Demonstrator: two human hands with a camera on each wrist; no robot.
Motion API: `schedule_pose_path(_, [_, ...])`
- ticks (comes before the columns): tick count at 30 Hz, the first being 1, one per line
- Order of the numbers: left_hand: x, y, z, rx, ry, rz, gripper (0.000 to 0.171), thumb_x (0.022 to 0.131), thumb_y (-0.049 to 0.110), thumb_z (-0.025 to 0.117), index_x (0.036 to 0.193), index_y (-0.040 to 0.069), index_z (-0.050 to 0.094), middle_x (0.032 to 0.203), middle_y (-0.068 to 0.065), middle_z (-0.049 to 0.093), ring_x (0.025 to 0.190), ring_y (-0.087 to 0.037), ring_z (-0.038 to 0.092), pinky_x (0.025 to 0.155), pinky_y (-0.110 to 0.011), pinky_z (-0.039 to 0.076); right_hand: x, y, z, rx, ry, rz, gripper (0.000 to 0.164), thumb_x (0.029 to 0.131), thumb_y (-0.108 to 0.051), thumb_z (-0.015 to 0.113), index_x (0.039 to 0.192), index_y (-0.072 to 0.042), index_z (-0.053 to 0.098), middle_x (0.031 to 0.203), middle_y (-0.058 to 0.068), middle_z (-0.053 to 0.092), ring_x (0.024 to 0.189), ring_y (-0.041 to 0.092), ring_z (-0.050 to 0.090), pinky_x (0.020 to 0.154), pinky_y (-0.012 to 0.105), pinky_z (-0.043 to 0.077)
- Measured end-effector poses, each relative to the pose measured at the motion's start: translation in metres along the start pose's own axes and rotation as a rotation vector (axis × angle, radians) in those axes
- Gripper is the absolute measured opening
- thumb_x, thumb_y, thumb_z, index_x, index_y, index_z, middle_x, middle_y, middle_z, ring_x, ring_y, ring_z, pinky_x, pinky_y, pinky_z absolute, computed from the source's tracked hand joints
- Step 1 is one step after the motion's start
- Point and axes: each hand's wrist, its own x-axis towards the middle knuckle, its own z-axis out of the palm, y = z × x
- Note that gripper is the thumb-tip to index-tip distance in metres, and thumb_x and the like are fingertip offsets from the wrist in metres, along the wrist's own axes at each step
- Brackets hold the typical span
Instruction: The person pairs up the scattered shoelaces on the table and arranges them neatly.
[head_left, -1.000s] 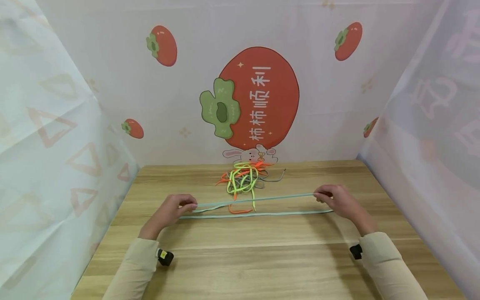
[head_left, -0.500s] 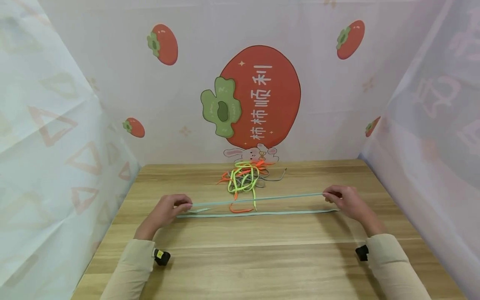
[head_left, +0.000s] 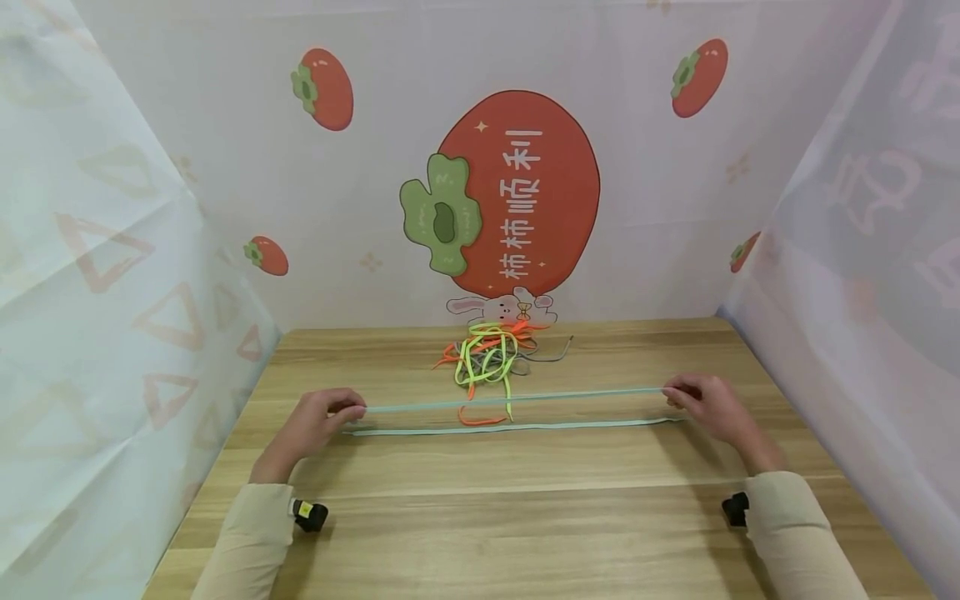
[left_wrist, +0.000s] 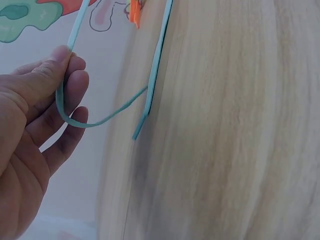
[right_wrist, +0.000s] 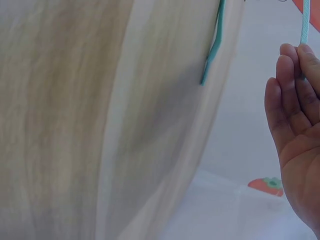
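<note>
Tangled pile [head_left: 487,358] of yellow-green, orange and grey laces on the wooden table [head_left: 495,533]; places noted from it. Held mint lace [head_left: 570,395] drawn nearly straight above the tabletop, on the pile's near side, reaching well past it left and right. Left hand [head_left: 318,421] out to the pile's left and nearer the person: thumb and forefinger pinch the lace, its tail looping below and back toward a second mint lace [head_left: 585,426]; whether the two touch cannot be told. Right hand [head_left: 708,406] well out to the pile's right, thumb and forefinger pinching the held lace near its end, other fingers extended. Second mint lace lies on the table, nearer the person than the pile, roughly parallel to the held one. Orange strand [head_left: 480,423] curves on the pile's near side. Behind the pile, a pale backdrop [head_left: 637,250] with printed persimmons.
</note>
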Motion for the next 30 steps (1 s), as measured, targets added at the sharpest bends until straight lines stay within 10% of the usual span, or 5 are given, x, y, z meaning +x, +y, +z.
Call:
schedule_pose_path(13, [-0.019,-0.016,-0.008,0.068,0.000,-0.047,0.007,0.100,0.015,0.074,0.098,0.011,0.080,0.096,0.004,0.078,0.090,0.000,0.068,0.082,-0.026,0.059,-0.016,0.023,-0.008,0.005,0.055,0.033,0.007,0.097,0.001,0.073,0.091,-0.002,0.076,0.073,-0.002,0.069,0.068,-0.006,0.055,0.059,0.016,0.045])
schedule_pose_path(30, [-0.042,-0.026,-0.023,0.085,-0.052,-0.142,0.007,0.100,0.021,0.075,0.098,0.017,0.080,0.097,0.005,0.079,0.087,0.003,0.064,0.077,-0.023,0.055,-0.032,0.027,-0.019,0.003,-0.116,0.233,0.015,0.103,-0.016,0.070,0.095,-0.007,0.078,0.076,-0.002,0.069,0.066,-0.002,0.051,0.059,0.023,0.045])
